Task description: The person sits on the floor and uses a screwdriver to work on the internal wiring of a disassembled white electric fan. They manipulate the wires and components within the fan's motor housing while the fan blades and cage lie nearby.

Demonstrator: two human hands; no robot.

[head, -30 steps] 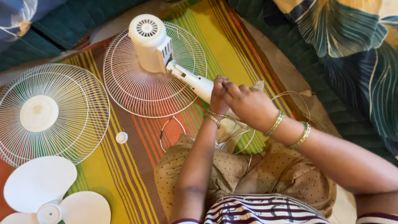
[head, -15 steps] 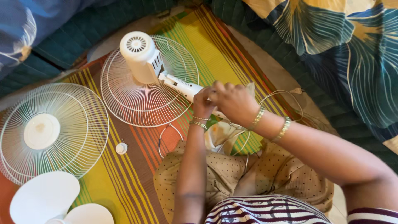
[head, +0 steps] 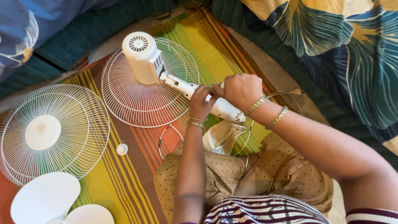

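A white fan motor housing (head: 143, 56) with its rear wire grille (head: 141, 97) lies on a striped mat (head: 107, 174). Its white neck stem (head: 222, 108) runs down to the right toward my lap. My left hand (head: 202, 101) grips the stem from the near side. My right hand (head: 241, 90) closes over the stem from the far side, fingertips meeting the left hand's. Both wrists wear gold bangles.
The front wire grille (head: 49, 132) with a white centre disc lies at the left. White fan blades (head: 49, 201) sit at the bottom left. A small white cap (head: 122, 149) and a thin wire ring (head: 171, 137) lie on the mat. Floral fabric (head: 348, 49) lies at the right.
The view has shifted, so the fan parts now sit lower and further right in the frame. Both hands stay together on the fan's stem.
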